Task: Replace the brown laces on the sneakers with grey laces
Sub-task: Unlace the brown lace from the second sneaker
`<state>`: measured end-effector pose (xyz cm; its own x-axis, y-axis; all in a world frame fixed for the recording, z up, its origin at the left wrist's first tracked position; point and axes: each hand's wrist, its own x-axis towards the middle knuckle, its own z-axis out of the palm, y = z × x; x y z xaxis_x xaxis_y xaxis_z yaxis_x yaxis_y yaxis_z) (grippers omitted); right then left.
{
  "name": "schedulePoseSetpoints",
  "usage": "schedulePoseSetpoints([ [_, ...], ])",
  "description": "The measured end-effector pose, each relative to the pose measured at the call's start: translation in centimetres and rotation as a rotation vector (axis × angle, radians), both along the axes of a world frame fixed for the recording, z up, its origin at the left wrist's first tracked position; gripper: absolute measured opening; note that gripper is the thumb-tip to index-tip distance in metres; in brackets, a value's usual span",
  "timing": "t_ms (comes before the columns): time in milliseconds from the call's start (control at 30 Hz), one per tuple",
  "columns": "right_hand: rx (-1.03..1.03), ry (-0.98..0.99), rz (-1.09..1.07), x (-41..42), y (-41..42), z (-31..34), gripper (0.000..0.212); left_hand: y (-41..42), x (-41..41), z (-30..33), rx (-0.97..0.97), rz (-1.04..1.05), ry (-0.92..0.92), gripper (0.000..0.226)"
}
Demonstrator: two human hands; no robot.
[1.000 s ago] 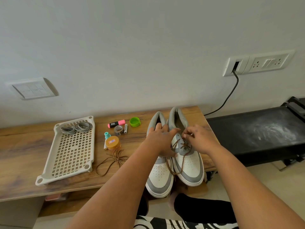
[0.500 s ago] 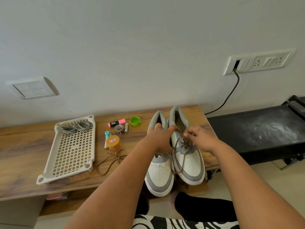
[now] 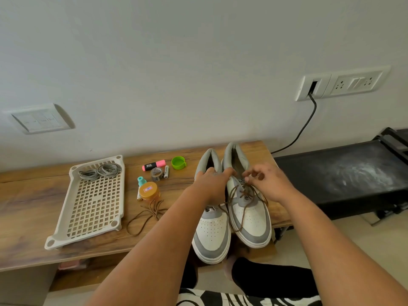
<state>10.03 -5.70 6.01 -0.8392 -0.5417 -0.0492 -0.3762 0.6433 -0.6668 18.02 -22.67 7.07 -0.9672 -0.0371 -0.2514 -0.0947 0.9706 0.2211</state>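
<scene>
Brown lace (image 3: 244, 203) on the right-hand sneaker (image 3: 248, 208), just right of the frame's centre, is what I am working on, and it has loosened over the last second: a second ago my right hand (image 3: 268, 183) was closed over the upper eyelets, pinching the lace, and now its fingers have lifted and spread, with the lace sagging in open loops over the tongue and down across the toe. I judge the grip released, or close to it; whether a fingertip is hooked under a strand I cannot tell. My left hand (image 3: 212, 184) has stayed put, fingers pressed flat over the collars to steady both shoes on the counter (image 3: 33, 208).

That tells me the top crossings are free and the lower ones come next. The left-hand sneaker (image 3: 213, 235) beside it shows no lace, and a loose brown lace (image 3: 146, 214) lies left of it on the counter, so I take one shoe as stripped.

Grey laces (image 3: 100, 172) wait coiled at the far end of the white tray (image 3: 64, 228), upper left of the shoes, untouched. Between tray and shoes sit an orange-lidded jar (image 3: 149, 191), a pink highlighter (image 3: 153, 165) and a green cap (image 3: 178, 162).
</scene>
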Motion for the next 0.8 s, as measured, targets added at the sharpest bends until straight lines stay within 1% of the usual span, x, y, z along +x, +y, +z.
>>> schedulePoseSetpoints([
  [67, 0.195, 0.144, 0.085, 0.6, -1.0, -0.4, 0.022, 0.0, 0.0, -0.1, 0.002, 0.001, 0.005, 0.075],
  [167, 0.248, 0.169, 0.096, 0.9, -1.3, -0.6, 0.021, -0.1, 0.0, -0.1, 0.002, 0.001, 0.007, 0.074],
  [233, 0.171, 0.085, 0.063, 0.5, -0.6, -0.3, 0.015, -0.1, 0.0, -0.2, 0.006, -0.002, 0.019, 0.073],
  [333, -0.008, -0.132, -0.046, -0.5, 1.6, 0.4, 0.011, 0.1, 0.0, -0.3, -0.024, -0.008, 0.053, 0.071],
  [367, -0.004, -0.164, -0.089, -0.9, 2.6, 0.6, 0.011, 0.3, 0.0, -0.3, -0.045, -0.007, 0.066, 0.07],
  [400, 0.068, -0.171, -0.13, -1.5, 3.7, 0.4, 0.011, 0.4, 0.0, -0.3, -0.064, -0.003, 0.076, 0.069],
  [433, 0.216, -0.168, -0.156, -2.2, 4.8, 0.2, 0.011, 0.7, 0.0, -0.3, -0.073, 0.006, 0.093, 0.067],
  [467, 0.419, -0.175, -0.154, -2.6, 5.7, -0.1, 0.015, 1.0, 0.0, -0.3, -0.063, 0.025, 0.121, 0.063],
  [500, 0.607, -0.194, -0.143, -2.9, 6.3, -0.4, 0.02, 1.3, 0.0, -0.2, -0.022, 0.062, 0.169, 0.058],
  [533, 0.72, -0.211, -0.138, -2.9, 6.6, -0.7, 0.025, 1.8, 0.0, -0.1, 0.046, 0.121, 0.229, 0.052],
  [567, 0.722, -0.22, -0.138, -2.8, 6.5, -0.9, 0.029, 2.3, -0.1, 0.1, 0.123, 0.185, 0.29, 0.045],
  [600, 0.623, -0.203, -0.138, -2.7, 5.9, -0.8, 0.032, 2.7, -0.3, 0.1, 0.187, 0.235, 0.338, 0.039],
  [633, 0.465, -0.159, -0.13, -2.3, 5.1, -0.6, 0.036, 3.1, -0.4, 0.2, 0.232, 0.265, 0.357, 0.035],
  [700, 0.156, -0.022, -0.065, -1.4, 3.1, 0.0, 0.046, 3.8, -0.6, -0.1, 0.267, 0.28, 0.306, 0.033],
  [733, 0.077, 0.033, -0.014, -1.0, 2.0, 0.3, 0.049, 4.0, -0.6, -0.3, 0.254, 0.259, 0.252, 0.034],
  [767, 0.069, 0.08, 0.05, -0.7, 1.1, 0.5, 0.05, 4.1, -0.6, -0.6, 0.231, 0.226, 0.192, 0.037],
  [800, 0.107, 0.111, 0.11, -0.4, 0.3, 0.5, 0.049, 4.2, -0.6, -1.0, 0.206, 0.197, 0.141, 0.039],
])
